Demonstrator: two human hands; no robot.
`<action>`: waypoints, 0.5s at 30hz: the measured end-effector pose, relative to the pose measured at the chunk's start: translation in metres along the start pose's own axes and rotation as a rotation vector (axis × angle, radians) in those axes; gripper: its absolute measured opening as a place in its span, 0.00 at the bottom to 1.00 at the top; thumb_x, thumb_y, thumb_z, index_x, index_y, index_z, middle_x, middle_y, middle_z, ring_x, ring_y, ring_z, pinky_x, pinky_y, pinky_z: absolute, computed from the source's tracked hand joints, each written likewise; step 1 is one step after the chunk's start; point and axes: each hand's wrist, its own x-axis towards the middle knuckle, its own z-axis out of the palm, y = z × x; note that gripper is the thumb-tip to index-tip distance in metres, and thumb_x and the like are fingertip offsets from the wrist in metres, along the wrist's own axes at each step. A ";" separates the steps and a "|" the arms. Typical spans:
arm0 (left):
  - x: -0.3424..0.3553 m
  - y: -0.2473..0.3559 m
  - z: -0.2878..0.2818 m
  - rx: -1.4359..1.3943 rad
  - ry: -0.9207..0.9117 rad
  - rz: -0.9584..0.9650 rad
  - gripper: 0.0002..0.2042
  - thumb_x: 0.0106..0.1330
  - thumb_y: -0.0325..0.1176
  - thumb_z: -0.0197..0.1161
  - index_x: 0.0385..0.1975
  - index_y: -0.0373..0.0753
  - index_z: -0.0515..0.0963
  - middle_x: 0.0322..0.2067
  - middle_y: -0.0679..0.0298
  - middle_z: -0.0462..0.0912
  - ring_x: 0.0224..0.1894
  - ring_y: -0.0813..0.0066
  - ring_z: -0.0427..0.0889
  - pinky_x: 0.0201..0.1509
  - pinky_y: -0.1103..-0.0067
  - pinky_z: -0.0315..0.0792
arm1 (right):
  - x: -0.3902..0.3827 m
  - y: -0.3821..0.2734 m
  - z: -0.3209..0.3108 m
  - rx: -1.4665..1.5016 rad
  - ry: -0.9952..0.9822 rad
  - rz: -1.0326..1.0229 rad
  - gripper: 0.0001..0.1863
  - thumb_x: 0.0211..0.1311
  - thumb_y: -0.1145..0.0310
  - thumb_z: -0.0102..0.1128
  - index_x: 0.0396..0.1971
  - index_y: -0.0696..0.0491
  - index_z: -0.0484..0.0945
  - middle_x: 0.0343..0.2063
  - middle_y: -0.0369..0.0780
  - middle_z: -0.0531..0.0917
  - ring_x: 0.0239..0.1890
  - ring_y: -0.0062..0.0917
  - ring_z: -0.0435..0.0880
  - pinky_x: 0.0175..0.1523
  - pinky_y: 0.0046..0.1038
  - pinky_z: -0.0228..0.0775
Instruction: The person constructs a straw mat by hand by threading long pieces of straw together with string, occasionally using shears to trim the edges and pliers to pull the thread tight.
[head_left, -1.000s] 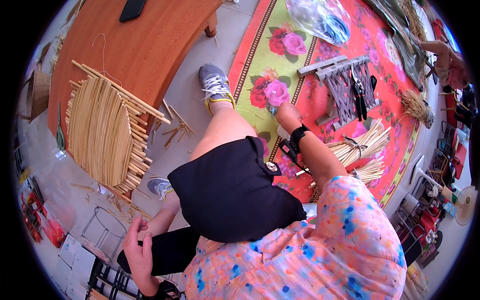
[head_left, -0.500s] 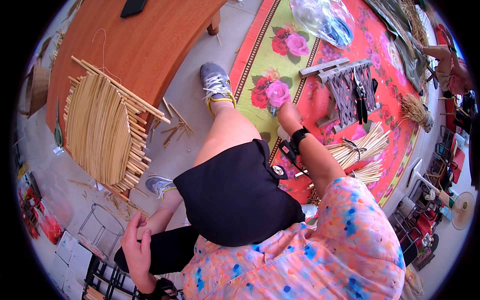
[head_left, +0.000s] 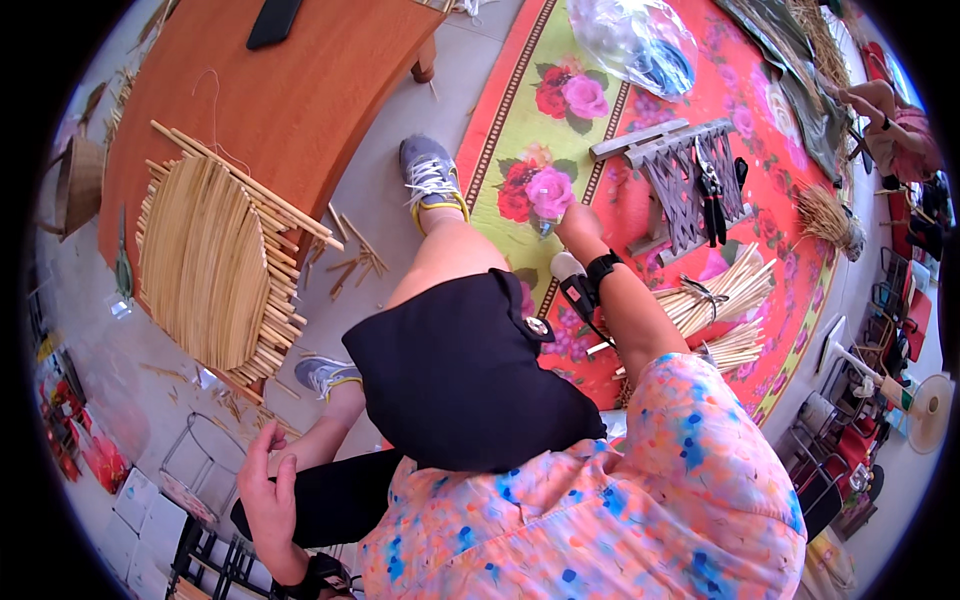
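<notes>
My right hand [head_left: 580, 230] reaches over the flowered mat, its fingers closed round a small shiny, partly clear thing [head_left: 544, 227]. What kind of thing that is, I cannot make out. My left hand [head_left: 268, 495] is held by my left knee, fingers apart and nothing in it. On the left edge of the wooden table [head_left: 340, 70] lies a panel of pale straw-like stalks [head_left: 200, 265] set side by side, rounded at its trimmed edge, with longer ends sticking out on the right. A thin thread [head_left: 214, 110] runs from its top.
On the flowered mat [head_left: 490, 200] are a slatted wooden frame [head_left: 680, 190] bearing black-handled pliers [head_left: 712, 195], tied stalk bundles [head_left: 720, 295] and a clear plastic bag [head_left: 640, 40]. Scissors [head_left: 123, 260] lie left of the panel. A wire-framed stool [head_left: 200, 470] stands lower left. Another person [head_left: 895, 125] sits far right.
The view has shifted slightly. My right hand keeps its hold on the small shiny thing, which is tilted a little differently. My left hand stays by the knee.
</notes>
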 end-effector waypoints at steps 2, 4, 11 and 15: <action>-0.004 0.001 -0.003 -0.005 0.029 0.021 0.20 0.57 0.23 0.57 0.52 0.30 0.71 0.39 0.51 0.79 0.42 0.59 0.79 0.50 0.73 0.70 | -0.019 0.005 -0.019 0.024 0.025 0.062 0.12 0.51 0.68 0.62 0.36 0.54 0.83 0.39 0.46 0.84 0.43 0.39 0.84 0.45 0.35 0.77; -0.007 0.006 -0.005 -0.018 0.048 0.054 0.20 0.57 0.22 0.57 0.52 0.30 0.71 0.39 0.51 0.79 0.42 0.59 0.79 0.51 0.73 0.70 | -0.033 0.018 -0.028 0.066 0.070 0.121 0.12 0.50 0.66 0.65 0.35 0.54 0.83 0.39 0.47 0.84 0.42 0.40 0.84 0.46 0.36 0.77; -0.028 0.018 -0.001 -0.036 0.088 0.171 0.21 0.57 0.20 0.57 0.53 0.32 0.71 0.40 0.51 0.79 0.43 0.60 0.79 0.50 0.74 0.70 | -0.112 0.070 -0.059 0.181 0.167 0.081 0.09 0.47 0.59 0.67 0.25 0.48 0.85 0.27 0.46 0.84 0.33 0.40 0.84 0.41 0.37 0.76; -0.027 0.014 -0.003 -0.023 0.088 0.284 0.21 0.56 0.21 0.58 0.52 0.33 0.72 0.40 0.51 0.80 0.43 0.60 0.80 0.50 0.74 0.71 | -0.148 0.118 -0.047 0.066 0.183 -0.149 0.10 0.46 0.63 0.64 0.20 0.55 0.83 0.16 0.46 0.80 0.21 0.38 0.81 0.29 0.36 0.72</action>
